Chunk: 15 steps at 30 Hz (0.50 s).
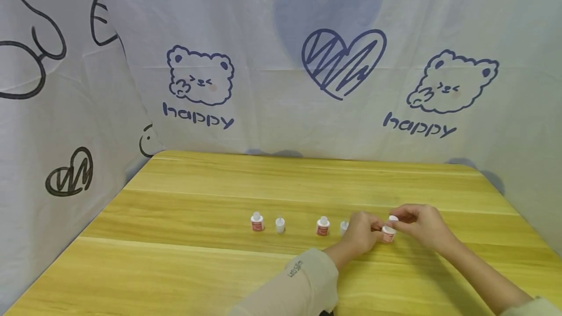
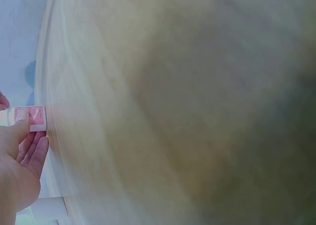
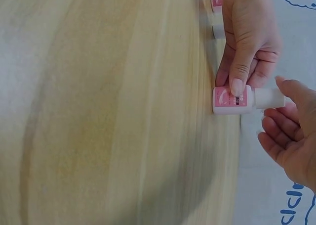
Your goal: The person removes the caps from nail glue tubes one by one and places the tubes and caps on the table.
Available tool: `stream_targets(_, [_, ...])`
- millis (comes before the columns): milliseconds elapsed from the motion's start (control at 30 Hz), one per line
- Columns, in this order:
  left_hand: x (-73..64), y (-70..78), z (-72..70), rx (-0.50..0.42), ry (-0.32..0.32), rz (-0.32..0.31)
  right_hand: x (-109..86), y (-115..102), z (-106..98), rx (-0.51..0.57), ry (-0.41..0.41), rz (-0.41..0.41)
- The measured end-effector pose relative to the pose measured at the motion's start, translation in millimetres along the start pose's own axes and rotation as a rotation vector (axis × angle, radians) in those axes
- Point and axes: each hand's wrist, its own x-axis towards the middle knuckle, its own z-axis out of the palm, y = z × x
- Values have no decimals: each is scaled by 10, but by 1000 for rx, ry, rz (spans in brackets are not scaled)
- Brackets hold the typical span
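A small white bottle with a pink label point(image 1: 388, 235) stands upright on the table between both hands. My left hand point(image 1: 362, 233) grips its body, the thumb lying across the label point(image 3: 224, 97) in the right wrist view. With thumb and fingers, my right hand point(image 1: 425, 224) pinches the white cap point(image 3: 269, 98) at the bottle's top. Cap and bottle are in line; how tightly they are joined I cannot tell. The left wrist view catches the left hand point(image 2: 22, 168) and the pink label point(image 2: 37, 116) only at its left edge.
Two similar uncapped bottles point(image 1: 257, 222) point(image 1: 322, 227) stand in a row to the left. Beside each is a white cap, thin stem upward: one cap point(image 1: 280, 226) in plain sight, the other cap point(image 1: 344, 228) partly behind the left hand. A printed cloth point(image 1: 263, 130) hangs behind the wooden table point(image 1: 197, 267).
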Motion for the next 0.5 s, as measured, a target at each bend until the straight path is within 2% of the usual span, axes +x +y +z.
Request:
stream_targets(233, [-14, 11, -2, 3, 1, 6, -2, 13, 16, -33, 27, 3])
stream_targets(500, [-10, 9, 0, 8, 4, -9, -2, 5, 1, -13, -11, -13])
